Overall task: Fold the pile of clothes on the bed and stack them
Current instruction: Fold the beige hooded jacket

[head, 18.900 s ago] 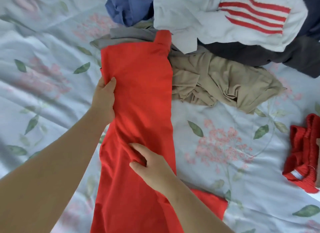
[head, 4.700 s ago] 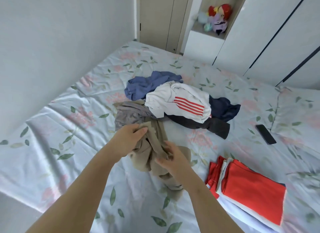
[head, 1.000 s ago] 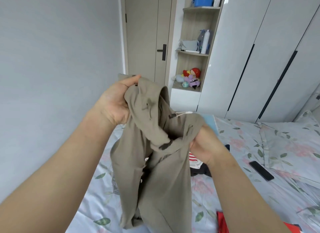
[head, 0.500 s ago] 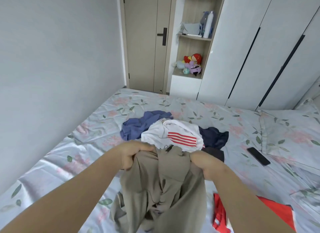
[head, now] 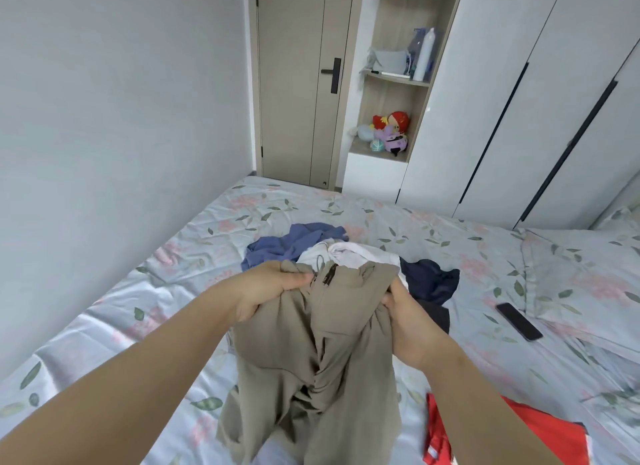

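**Trousers (head: pixel 325 353) held over the bed (head: pixel 138 308)**

The beige trousers hung down above the bed, in front of the unfolded pile (head: pixel 294 244). At the right lay the red folded stack (head: pixel 568 444). The left hand (head: pixel 266 291) and right hand (head: pixel 412 326) each gripped the waistband.

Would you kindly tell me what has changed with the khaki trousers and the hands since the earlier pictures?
The khaki trousers, picked off the pile and raised high a second ago, have dropped toward the bed. The left hand and right hand keep gripping the waistband, spread apart. The pile, phone and red stack stayed put.
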The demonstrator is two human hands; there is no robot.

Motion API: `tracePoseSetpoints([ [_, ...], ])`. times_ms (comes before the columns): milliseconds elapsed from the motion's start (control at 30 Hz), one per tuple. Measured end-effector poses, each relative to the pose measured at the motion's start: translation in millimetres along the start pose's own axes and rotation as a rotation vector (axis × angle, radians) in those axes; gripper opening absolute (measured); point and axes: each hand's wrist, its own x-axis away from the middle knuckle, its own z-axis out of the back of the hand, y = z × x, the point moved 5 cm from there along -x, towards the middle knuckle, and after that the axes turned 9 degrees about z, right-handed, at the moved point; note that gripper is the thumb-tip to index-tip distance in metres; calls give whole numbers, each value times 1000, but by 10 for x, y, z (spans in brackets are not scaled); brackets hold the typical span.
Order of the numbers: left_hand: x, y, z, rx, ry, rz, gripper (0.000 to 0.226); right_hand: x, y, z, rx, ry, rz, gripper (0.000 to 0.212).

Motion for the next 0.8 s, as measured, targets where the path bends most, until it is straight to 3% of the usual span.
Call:
tracePoseSetpoints([
  [100, 71, 238, -83, -43, -25, -97, 24, -45, -168, -127, -71, -17, 112, 55],
  [267, 248, 837, -10, 19, 81, -344, 23, -128, -803, -264, -235, -72, 320, 46],
  [333, 369, 1136, 21, 79, 94, -441, 23, -61, -1122, -394, -298, -162, 353, 56],
  [400, 512, 1447, 12, 85, 88, -532, 17, 25, -1340, -556, -220, -253, 340, 65],
  [433, 595, 1595, 3, 74, 80, -571, 15, 63, -1434, -644, -101, -289, 345, 52],
  [500, 791, 1855, -9, 59, 60, -635, 14, 95, -1667, -738, 173, -240, 415, 20],
  [533, 889, 1964, 0, 57, 53, -661, 13, 109, -1824, -761, 236, -173, 468, 26],
  [633, 1184, 2211, 81, 83, 44, -750, 14, 243, -2390, -747, 138, -40, 655, 35],
  [800, 1389, 2421, 254, 62, 149, -875, 18, 523, -3117, -768, -67, 70, 864, 12],
])
